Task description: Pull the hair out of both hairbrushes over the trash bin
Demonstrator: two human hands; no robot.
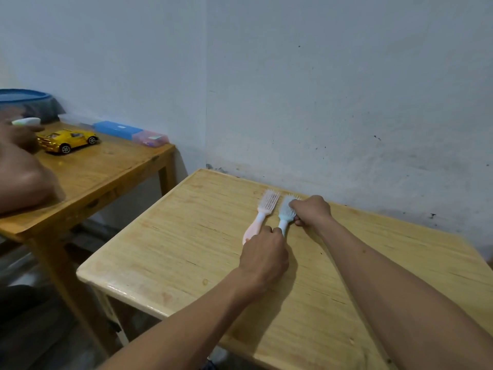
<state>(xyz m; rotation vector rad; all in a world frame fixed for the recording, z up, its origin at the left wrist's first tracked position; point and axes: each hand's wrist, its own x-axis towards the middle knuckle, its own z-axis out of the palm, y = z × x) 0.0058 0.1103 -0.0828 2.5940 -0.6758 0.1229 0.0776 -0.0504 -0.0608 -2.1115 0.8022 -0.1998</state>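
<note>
Two hairbrushes lie side by side on a light wooden table (186, 236), bristles up, heads toward the wall. The pink brush (262, 212) is on the left, the pale blue brush (286, 210) on the right. My left hand (264, 259) is closed around the lower handle of the blue brush, beside the end of the pink handle. My right hand (310, 210) grips the right side of the blue brush's head, its fingers on the bristles. No hair is clear enough to make out. A trash bin does not show in this view.
A darker wooden table (106, 172) stands to the left with a yellow toy car (68, 140), a blue box (117, 129) and a pink case (150, 138). Another person's arm (21, 177) rests there. A blue-rimmed tub (25, 96) sits behind. A wall is close behind both tables.
</note>
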